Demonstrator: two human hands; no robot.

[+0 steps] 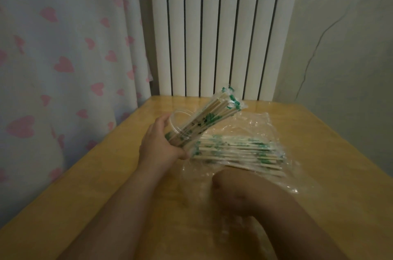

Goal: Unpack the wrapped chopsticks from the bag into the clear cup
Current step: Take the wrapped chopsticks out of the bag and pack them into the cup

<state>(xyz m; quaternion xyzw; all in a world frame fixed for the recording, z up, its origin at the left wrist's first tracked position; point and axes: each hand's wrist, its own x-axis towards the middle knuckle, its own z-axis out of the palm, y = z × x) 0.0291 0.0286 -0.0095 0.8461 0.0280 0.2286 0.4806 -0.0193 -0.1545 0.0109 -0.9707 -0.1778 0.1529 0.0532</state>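
Our right hand (231, 191) is nearest, low over the near part of the clear plastic bag (257, 123). It is blurred and in shadow, with the fingers seemingly curled under, and we cannot tell whether it grips the film or only rests on it.

Further out and to the left, our left hand (159, 142) is wrapped around the clear cup (177, 124), fingers curled about its lower wall, holding it tilted so its mouth leans away and to the right. A bundle of wrapped chopsticks (212, 115) sits in the cup, the green-printed wrapper ends sticking well out past the rim.

Just right of the cup, the remaining wrapped chopsticks (238, 151) lie flat in a loose pile on the crumpled bag, running left to right, on the wooden table (319, 153).

Beyond the table's far edge we see a white ribbed radiator (212, 25), a pale curtain with pink hearts (63, 46) to its left, and a cracked wall (350, 46) to its right.
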